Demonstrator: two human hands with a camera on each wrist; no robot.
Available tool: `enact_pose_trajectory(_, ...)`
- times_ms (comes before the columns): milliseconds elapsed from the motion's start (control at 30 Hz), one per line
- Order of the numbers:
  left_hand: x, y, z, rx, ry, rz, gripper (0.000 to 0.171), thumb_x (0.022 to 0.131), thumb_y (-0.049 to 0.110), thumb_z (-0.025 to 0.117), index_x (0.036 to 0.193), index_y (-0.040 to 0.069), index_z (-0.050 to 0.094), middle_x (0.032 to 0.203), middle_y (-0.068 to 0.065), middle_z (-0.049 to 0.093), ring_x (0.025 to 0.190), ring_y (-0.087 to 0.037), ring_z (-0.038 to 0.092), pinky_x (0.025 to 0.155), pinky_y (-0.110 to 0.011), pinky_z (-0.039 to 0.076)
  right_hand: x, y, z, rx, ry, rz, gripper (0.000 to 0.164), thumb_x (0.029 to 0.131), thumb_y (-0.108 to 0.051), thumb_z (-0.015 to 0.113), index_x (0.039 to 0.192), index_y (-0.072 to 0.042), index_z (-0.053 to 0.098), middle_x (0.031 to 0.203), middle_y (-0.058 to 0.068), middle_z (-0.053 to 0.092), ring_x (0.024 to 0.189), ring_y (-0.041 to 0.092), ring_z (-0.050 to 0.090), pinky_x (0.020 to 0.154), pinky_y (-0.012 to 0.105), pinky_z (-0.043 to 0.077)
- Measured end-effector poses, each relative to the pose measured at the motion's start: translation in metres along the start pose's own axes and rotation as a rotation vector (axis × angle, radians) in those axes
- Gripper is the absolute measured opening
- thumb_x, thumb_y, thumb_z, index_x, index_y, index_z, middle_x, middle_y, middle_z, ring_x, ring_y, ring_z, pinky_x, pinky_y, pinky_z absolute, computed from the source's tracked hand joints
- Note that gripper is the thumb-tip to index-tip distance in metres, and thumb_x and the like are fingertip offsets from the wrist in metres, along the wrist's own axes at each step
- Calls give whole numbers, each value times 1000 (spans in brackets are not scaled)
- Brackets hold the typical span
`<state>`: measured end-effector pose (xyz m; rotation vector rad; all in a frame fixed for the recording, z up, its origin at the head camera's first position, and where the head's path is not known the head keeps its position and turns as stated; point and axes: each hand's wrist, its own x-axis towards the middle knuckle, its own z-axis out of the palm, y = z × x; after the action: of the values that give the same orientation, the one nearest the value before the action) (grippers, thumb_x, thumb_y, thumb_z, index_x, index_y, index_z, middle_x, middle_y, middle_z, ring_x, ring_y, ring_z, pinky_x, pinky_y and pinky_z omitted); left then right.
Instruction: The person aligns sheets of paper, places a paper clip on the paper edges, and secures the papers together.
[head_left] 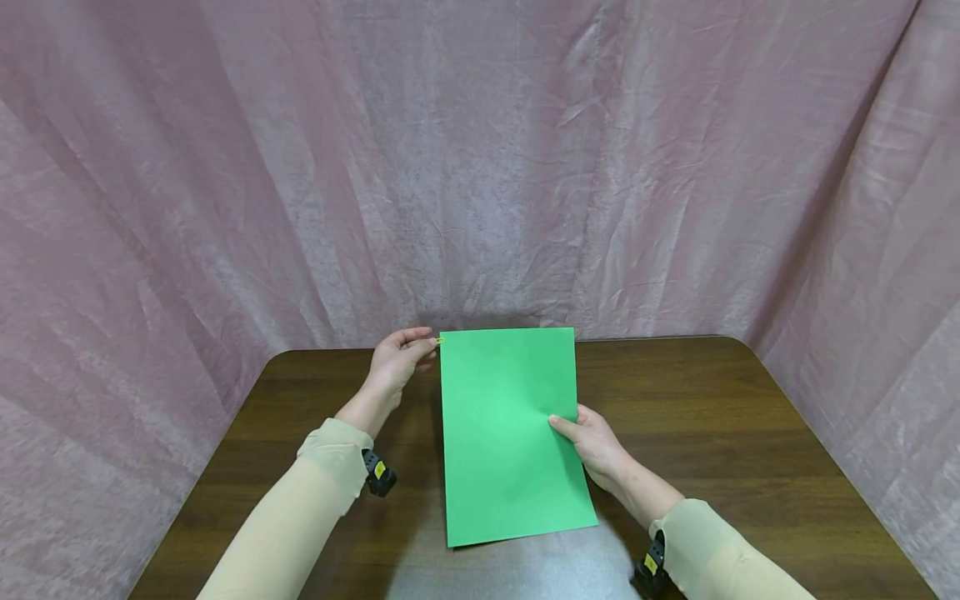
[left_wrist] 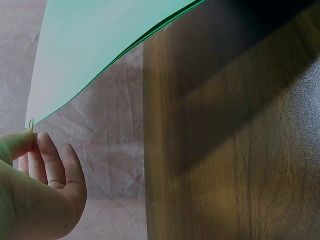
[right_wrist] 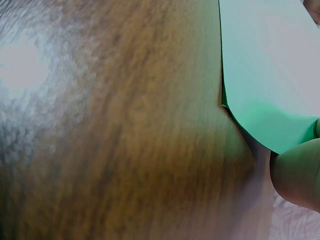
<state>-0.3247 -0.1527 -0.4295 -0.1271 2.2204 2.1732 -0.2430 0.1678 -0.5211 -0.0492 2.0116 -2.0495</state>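
Several stacked sheets of green paper (head_left: 510, 467) are held up over the table in the head view, their layered edge showing in the left wrist view. At their upper left corner sits a small yellow paper clip (head_left: 441, 340). My left hand (head_left: 397, 360) pinches this clip between thumb and fingertips, the other fingers loosely bent. My right hand (head_left: 600, 446) grips the paper's right edge, thumb on the front and fingers hidden behind. In the right wrist view the paper (right_wrist: 270, 75) bends near the right hand (right_wrist: 300, 172).
Beneath lies a dark brown wooden table (head_left: 712, 417) with a glossy light patch near its front. A pink velvet curtain (head_left: 480, 167) hangs behind it and along both sides. Black wrist cameras (head_left: 380, 475) are strapped over the pale sleeves.
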Motion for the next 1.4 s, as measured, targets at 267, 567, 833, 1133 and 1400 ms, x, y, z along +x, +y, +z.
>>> enact_pose_trajectory(267,1,-2,0,12,8,1,45,100,17,70,140,2,58,112,-7,70,111,-31,65,93,-36,56,0,0,1,-2,7,8,41,108,-19,55,143,2,51,103,9,73,86,21,71,74,38,59)
enact_pose_trajectory(567,1,-2,0,3,-15,-25,42,100,16,68,140,4,59,118,-11,68,118,-36,62,95,-37,55,0,0,1,4,7,9,41,108,-19,55,143,3,51,100,8,74,83,19,71,73,37,59)
enact_pose_trajectory(833,-2,1,0,-1,-25,-20,41,101,16,68,139,4,59,116,-11,68,119,-38,60,84,-28,57,0,0,1,13,-5,5,42,108,-18,55,143,3,50,101,8,73,84,19,71,73,37,59)
enact_pose_trajectory(1133,0,-5,1,1,-10,4,37,100,15,69,134,4,62,110,-8,70,107,-30,66,85,-30,57,0,1,2,0,8,13,41,107,-19,56,142,3,52,99,9,74,83,20,71,72,38,59)
enact_pose_trajectory(1400,0,-7,-1,5,-11,-8,37,99,14,69,134,3,62,107,-7,70,93,-17,67,82,-29,58,-1,-1,4,-14,13,10,41,108,-19,55,142,3,52,100,9,74,84,21,71,73,38,59)
